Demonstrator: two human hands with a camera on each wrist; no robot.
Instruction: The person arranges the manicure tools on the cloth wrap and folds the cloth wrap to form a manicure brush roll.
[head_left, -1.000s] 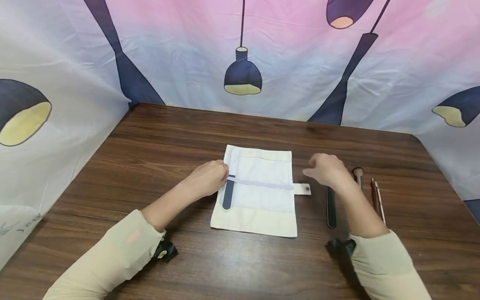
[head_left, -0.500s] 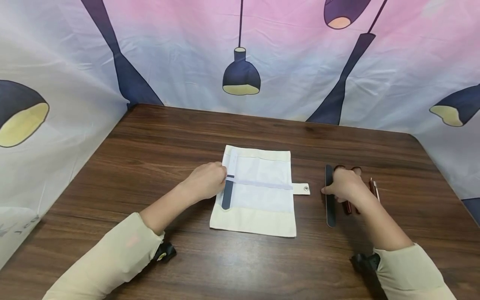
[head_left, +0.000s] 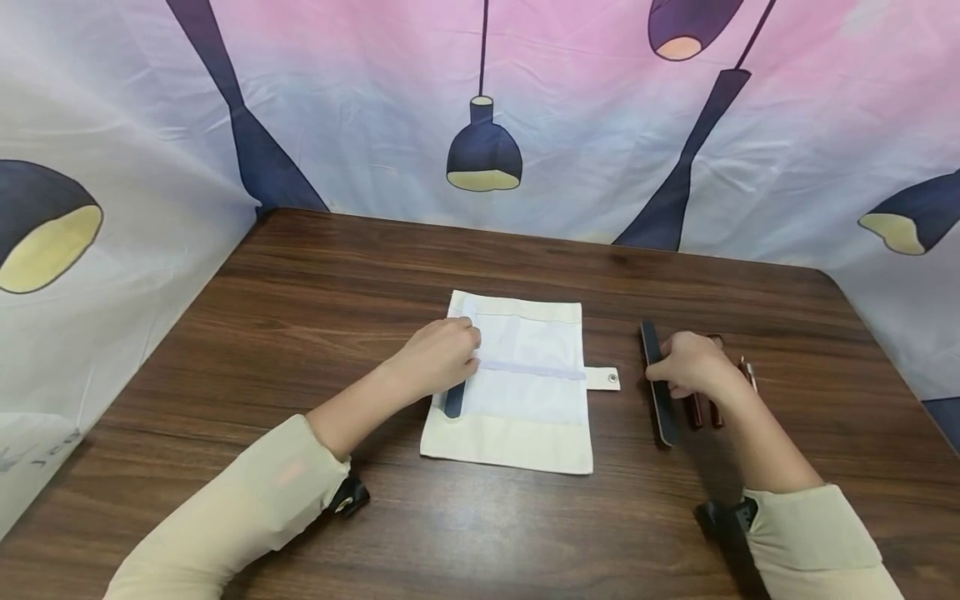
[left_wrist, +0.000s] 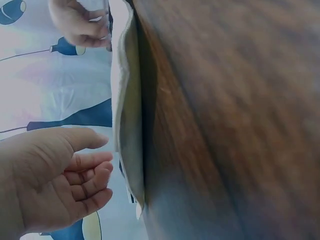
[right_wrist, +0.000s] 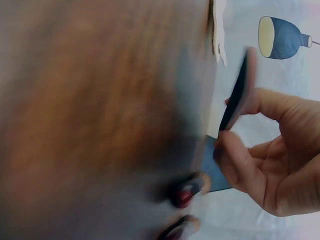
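A cream and white roll-up pouch (head_left: 536,446) lies spread on the table, crossed by a thin band. At its left side a dark nail file (head_left: 454,402) is tucked under that band, its upper part hidden by my left hand (head_left: 437,357). That hand hovers at the pouch, thumb out and fingers loosely bent, with nothing in them in the left wrist view. Right of the pouch, my right hand (head_left: 693,367) pinches another black nail file (head_left: 663,412) between thumb and fingers. In the right wrist view this nail file (right_wrist: 242,92) is tilted, off the table.
Dark red handles (head_left: 696,412) of brushes lie partly under my right hand. Slim pencil-like sticks (head_left: 747,373) lie farther right. A snap strap (head_left: 603,378) sticks out from the pouch's right edge. A printed cloth (head_left: 375,125) hangs behind the wooden table (head_left: 337,267).
My right hand first moved right to the nail file, then gripped it and lifted and tilted it. My left hand has shifted slightly right over the pouch.
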